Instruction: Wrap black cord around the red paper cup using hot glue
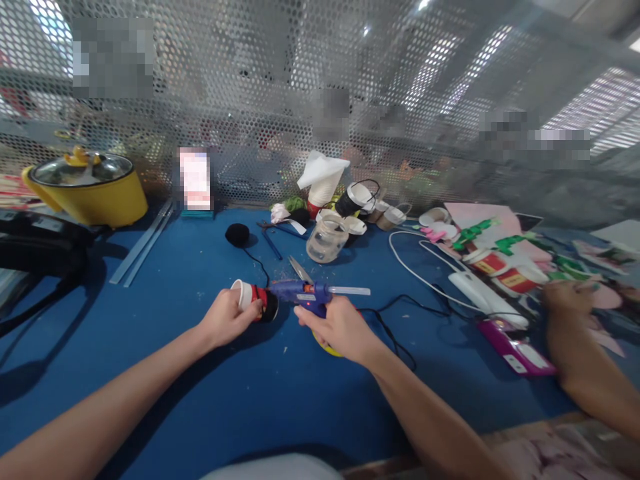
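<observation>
My left hand [224,319] is closed around a red and white paper cup [257,297] tipped on its side, with black yarn wound round its base. In my right hand [345,330] is a blue hot glue gun [293,291]; a clear glue stick [353,291] juts from its back and a small red light glows. Its nozzle points at the cup's yarn-covered end; whether they touch I cannot tell. A black yarn ball [237,234] lies beyond the cup, its strand running to it. Scissors [300,269] lie partly hidden behind the glue gun.
A clear plastic jar [327,239], pliers [273,241] and yarn-wrapped cups [356,198] stand farther back. Left are a yellow pot [95,193] and clear glue sticks [143,243]. A white power strip [485,297] with cables lies right, near a co-worker's arm [585,360]. Perforated metal panel behind.
</observation>
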Demonstrator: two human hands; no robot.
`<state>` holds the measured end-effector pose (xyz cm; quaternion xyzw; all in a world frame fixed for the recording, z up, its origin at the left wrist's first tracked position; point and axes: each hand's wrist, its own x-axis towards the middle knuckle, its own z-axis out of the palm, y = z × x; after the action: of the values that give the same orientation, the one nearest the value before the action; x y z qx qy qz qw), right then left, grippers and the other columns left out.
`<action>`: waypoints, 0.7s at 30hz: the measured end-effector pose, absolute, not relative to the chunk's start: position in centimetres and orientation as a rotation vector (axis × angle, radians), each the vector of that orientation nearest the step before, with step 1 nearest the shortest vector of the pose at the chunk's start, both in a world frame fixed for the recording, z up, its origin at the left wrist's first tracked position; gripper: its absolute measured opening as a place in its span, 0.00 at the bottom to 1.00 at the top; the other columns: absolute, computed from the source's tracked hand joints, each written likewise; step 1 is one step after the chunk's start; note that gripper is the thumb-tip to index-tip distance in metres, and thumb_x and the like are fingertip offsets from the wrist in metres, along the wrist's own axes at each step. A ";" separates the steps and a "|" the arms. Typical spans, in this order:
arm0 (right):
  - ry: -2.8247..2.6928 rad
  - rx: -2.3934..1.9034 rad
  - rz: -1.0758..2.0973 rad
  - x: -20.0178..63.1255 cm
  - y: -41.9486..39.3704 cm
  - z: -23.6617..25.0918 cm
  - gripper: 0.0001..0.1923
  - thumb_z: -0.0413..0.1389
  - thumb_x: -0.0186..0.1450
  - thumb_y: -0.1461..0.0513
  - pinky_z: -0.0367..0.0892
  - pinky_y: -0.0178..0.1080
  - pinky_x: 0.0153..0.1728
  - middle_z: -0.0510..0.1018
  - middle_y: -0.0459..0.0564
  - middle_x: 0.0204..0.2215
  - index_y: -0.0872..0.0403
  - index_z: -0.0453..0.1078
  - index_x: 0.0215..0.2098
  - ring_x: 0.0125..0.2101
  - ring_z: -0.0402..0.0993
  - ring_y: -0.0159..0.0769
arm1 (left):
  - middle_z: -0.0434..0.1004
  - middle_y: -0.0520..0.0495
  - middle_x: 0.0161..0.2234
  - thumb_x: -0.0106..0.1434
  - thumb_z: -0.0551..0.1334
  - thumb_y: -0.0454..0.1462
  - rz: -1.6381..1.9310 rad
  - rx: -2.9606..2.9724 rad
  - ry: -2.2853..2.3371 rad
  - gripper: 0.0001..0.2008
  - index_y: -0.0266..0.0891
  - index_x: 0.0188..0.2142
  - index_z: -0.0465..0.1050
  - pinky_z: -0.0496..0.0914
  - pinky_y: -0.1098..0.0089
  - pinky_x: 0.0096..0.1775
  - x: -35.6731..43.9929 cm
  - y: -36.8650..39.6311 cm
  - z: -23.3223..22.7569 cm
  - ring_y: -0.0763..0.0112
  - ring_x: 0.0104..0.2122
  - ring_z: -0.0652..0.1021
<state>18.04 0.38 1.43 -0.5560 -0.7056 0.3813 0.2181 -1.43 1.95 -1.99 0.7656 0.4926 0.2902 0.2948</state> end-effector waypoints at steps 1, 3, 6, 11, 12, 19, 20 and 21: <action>-1.944 -1.537 1.063 18.0 0.3 1.4 0.14 0.47 0.56 0.55 0.60 0.30 0.14 0.62 0.41 0.07 0.56 0.63 0.21 0.10 0.62 0.29 | 0.50 0.58 0.15 0.54 0.49 0.35 0.774 2.036 1.312 0.12 0.37 0.16 0.55 0.51 0.77 0.19 -1.4 1.9 -2.0 0.81 0.16 0.56; -1.924 -1.530 1.094 18.1 0.2 1.5 0.13 0.47 0.56 0.55 0.59 0.30 0.13 0.61 0.41 0.07 0.56 0.63 0.21 0.09 0.61 0.28 | 0.51 0.58 0.15 0.55 0.49 0.35 0.780 2.026 1.313 0.12 0.37 0.16 0.56 0.51 0.77 0.19 -1.4 1.9 -2.1 0.81 0.16 0.56; -1.940 -1.508 1.118 18.3 0.1 1.5 0.13 0.47 0.56 0.55 0.60 0.30 0.13 0.60 0.40 0.06 0.55 0.61 0.20 0.10 0.60 0.28 | 0.51 0.58 0.14 0.55 0.49 0.36 0.789 2.008 1.308 0.12 0.37 0.16 0.57 0.51 0.78 0.19 -1.5 2.0 -2.2 0.81 0.16 0.56; -1.956 -1.498 1.081 18.2 0.3 1.4 0.13 0.47 0.57 0.55 0.60 0.30 0.14 0.61 0.41 0.07 0.55 0.62 0.20 0.09 0.60 0.28 | 0.50 0.58 0.14 0.55 0.49 0.36 0.792 2.037 1.311 0.12 0.37 0.16 0.55 0.50 0.78 0.18 -1.5 2.0 -2.2 0.81 0.16 0.55; -1.950 -1.499 1.080 18.2 0.3 1.4 0.13 0.47 0.57 0.55 0.59 0.30 0.13 0.61 0.40 0.06 0.56 0.62 0.21 0.09 0.60 0.28 | 0.50 0.58 0.14 0.55 0.49 0.35 0.794 2.044 1.308 0.12 0.37 0.16 0.55 0.50 0.78 0.18 -1.5 2.0 -2.2 0.81 0.16 0.55; -1.899 -1.478 1.142 18.4 -0.3 1.3 0.12 0.48 0.56 0.56 0.58 0.30 0.12 0.59 0.39 0.07 0.55 0.61 0.21 0.09 0.58 0.27 | 0.48 0.58 0.14 0.54 0.49 0.38 0.782 1.937 1.344 0.14 0.38 0.15 0.51 0.49 0.77 0.18 -1.6 2.3 -2.4 0.81 0.16 0.54; -1.898 -1.480 1.151 18.5 -0.3 1.4 0.12 0.49 0.56 0.56 0.58 0.30 0.12 0.60 0.40 0.07 0.55 0.61 0.21 0.09 0.58 0.27 | 0.48 0.58 0.14 0.54 0.49 0.39 0.780 1.908 1.353 0.14 0.38 0.15 0.51 0.49 0.76 0.18 -1.6 2.3 -2.4 0.81 0.16 0.53; -1.892 -1.489 1.163 18.6 -0.4 1.5 0.12 0.49 0.55 0.56 0.58 0.30 0.12 0.60 0.40 0.07 0.55 0.62 0.21 0.09 0.58 0.27 | 0.48 0.57 0.14 0.54 0.49 0.40 0.780 1.876 1.361 0.15 0.38 0.15 0.51 0.49 0.76 0.18 -1.7 2.4 -2.5 0.81 0.16 0.53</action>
<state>18.62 -0.41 1.50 -0.5416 -0.6882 0.4232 0.2320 -1.68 2.39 -2.52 0.7210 0.5233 0.2998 0.3412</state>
